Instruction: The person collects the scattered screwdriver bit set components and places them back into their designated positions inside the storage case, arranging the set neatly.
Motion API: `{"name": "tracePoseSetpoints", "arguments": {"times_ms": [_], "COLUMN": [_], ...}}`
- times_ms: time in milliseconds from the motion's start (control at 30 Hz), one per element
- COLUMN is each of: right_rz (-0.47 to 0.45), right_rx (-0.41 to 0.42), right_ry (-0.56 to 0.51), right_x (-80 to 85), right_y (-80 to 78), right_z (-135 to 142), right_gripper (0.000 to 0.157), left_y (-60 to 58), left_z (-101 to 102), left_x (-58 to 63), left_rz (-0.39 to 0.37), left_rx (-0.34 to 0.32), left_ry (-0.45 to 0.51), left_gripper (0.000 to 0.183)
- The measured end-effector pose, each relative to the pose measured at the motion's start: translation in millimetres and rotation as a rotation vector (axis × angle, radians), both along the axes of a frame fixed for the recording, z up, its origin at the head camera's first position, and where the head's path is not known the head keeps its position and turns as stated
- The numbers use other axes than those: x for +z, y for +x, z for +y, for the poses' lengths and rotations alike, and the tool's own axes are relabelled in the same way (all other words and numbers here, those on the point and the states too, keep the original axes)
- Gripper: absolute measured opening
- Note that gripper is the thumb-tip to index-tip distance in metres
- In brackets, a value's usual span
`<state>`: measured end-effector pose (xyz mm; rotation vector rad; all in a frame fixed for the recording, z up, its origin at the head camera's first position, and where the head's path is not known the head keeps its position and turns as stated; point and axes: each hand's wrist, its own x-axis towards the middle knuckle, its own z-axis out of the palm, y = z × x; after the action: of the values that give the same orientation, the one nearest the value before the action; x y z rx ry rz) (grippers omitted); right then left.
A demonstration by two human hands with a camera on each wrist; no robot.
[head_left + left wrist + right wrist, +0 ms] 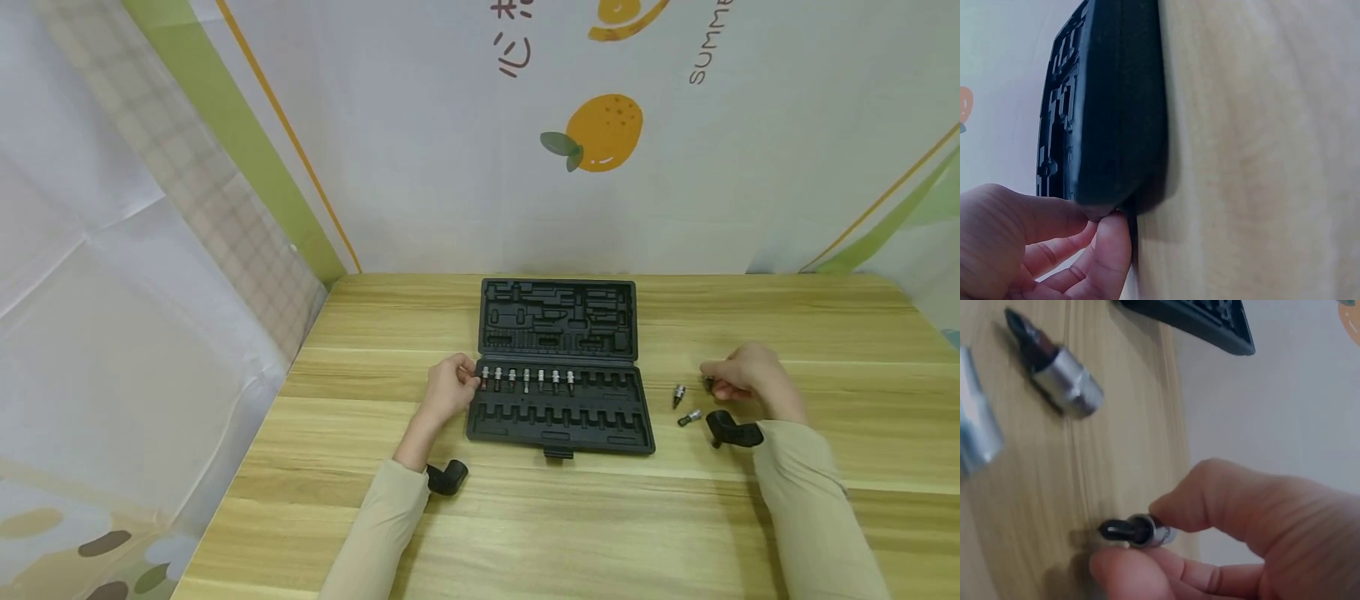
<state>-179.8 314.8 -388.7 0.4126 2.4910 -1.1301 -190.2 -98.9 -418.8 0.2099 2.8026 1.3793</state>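
One worktop (pixel 525 521) is carrying an open bit-socket case (pixel 540 399); the left hand (pixel 447 390) is pinching its left edge (pixel 472 412), likely steadying it. Rightward, the right hand's (pixel 752 375) grip is pinching a bit socket (pixel 1141 530) by its collar (pixel 1162 534), leaving its tip (pixel 1116 530) free.

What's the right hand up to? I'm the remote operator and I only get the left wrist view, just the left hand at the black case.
Observer: The right hand is pinching a screwdriver bit with a silver collar.
Operator: Are there any loose ones lying about?
Observer: Yes, two loose bits lie on the table, between the case and that hand.
Operator: And what's already in the case?
Observer: Seven bits sit in the row nearer the lid, filling it from the left-hand end.
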Motion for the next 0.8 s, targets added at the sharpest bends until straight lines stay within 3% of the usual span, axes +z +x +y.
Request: {"name": "tracePoseSetpoints", "arguments": {"times_ms": [300,800], "right_rz": [0.031,0.073], "right_rx": [0.075,0.137], "right_ry": [0.046,0.027], "right_x": [6.1,13.9], "right_y": [0.6,-4.4], "right_z": [-15,-55], "right_gripper": [0.032,0.029], "left_y": [-0.2,0.6], "left_z": [0,0], "left_x": [-1.3,0.5], "left_rz": [0.004,0.009], "left_rx": [-0.001,0.001], "left_ry": [-0.011,-0.010], "left_gripper": [0.006,0.005]}}
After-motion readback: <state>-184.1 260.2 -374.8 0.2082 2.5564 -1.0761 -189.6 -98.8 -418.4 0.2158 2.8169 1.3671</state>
